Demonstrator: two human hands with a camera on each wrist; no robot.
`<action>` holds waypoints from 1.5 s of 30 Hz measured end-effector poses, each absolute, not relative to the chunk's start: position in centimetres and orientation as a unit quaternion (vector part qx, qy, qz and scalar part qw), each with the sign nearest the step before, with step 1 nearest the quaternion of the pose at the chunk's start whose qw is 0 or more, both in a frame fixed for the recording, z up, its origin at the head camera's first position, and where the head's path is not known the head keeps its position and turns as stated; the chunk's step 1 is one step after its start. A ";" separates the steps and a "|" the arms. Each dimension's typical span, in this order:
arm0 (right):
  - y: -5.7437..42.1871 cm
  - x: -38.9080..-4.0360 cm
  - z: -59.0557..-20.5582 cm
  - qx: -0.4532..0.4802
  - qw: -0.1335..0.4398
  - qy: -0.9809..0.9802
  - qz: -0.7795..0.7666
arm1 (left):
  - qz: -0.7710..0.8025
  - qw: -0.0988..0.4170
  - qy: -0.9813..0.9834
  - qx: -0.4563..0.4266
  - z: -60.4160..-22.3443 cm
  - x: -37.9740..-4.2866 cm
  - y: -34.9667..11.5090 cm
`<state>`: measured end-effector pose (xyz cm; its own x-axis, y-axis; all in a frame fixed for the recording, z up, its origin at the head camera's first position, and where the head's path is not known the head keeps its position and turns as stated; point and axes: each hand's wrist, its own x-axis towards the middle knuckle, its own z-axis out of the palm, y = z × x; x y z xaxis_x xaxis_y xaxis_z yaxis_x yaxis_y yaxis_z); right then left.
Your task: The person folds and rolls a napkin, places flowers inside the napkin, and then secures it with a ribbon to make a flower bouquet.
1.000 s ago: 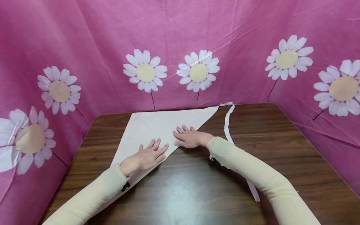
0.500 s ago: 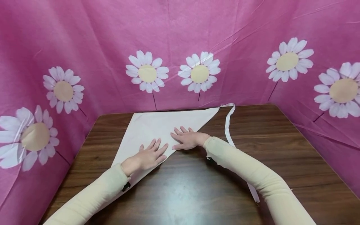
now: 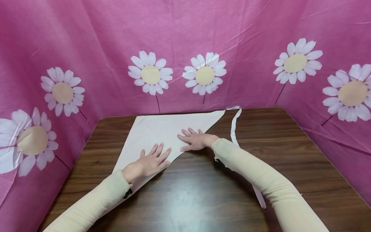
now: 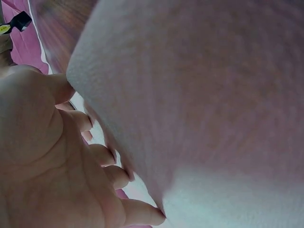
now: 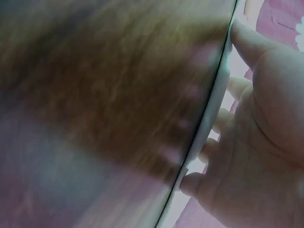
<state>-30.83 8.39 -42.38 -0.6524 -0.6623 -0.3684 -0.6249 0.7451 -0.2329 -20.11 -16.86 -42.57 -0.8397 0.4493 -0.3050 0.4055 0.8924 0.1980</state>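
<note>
Nearest, pale sleeves [image 3: 255, 170] angled in over a glossy wooden table [image 3: 185, 199], with a broad stretch of wood between them. Then the left hand [image 3: 150, 164], fingers spread, laid on the white cloth [image 3: 157, 129] by its slanting near edge. Slightly farther, the right hand [image 3: 195, 141], also with fingers spread, touching the cloth at that same edge. More wood on both sides, wider on the right. Beyond, the cloth's far edge, close along the table's back edge. At its right tip, a white ribbon [image 3: 233, 129], trailing under the right sleeve. Behind, a pink curtain [image 3: 246, 74] with printed daisies [image 3: 150, 74]
</note>
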 end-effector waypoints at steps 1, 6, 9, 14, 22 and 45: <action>8.5 -31.0 -42.4 -0.353 0.217 0.909 -0.044 | 0.062 0.176 0.957 0.224 -42.6 -20.1 -16.9; 9.4 -31.9 -42.6 -0.348 0.214 0.911 -0.056 | 0.057 0.187 0.952 0.237 -42.3 -20.1 -17.5; 10.1 -32.7 -42.6 -0.343 0.213 0.913 -0.067 | 0.059 0.193 0.949 0.241 -42.1 -20.0 -18.0; 11.5 -34.1 -42.8 -0.330 0.210 0.915 -0.102 | 0.082 0.207 0.948 0.227 -42.0 -19.9 -18.4; 13.5 -36.1 -42.9 -0.295 0.206 0.925 -0.124 | 0.097 0.219 0.949 0.207 -42.1 -19.9 -18.4; 18.9 -39.4 -42.9 -0.153 0.175 0.961 -0.146 | 0.092 0.209 0.952 0.202 -42.4 -19.8 -18.5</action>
<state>-39.43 18.92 -42.94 -0.8913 -0.3463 -0.2927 -0.2440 0.9104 -0.3340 -19.80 -18.46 -42.38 -0.8305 0.4242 -0.3611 0.3468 0.9010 0.2608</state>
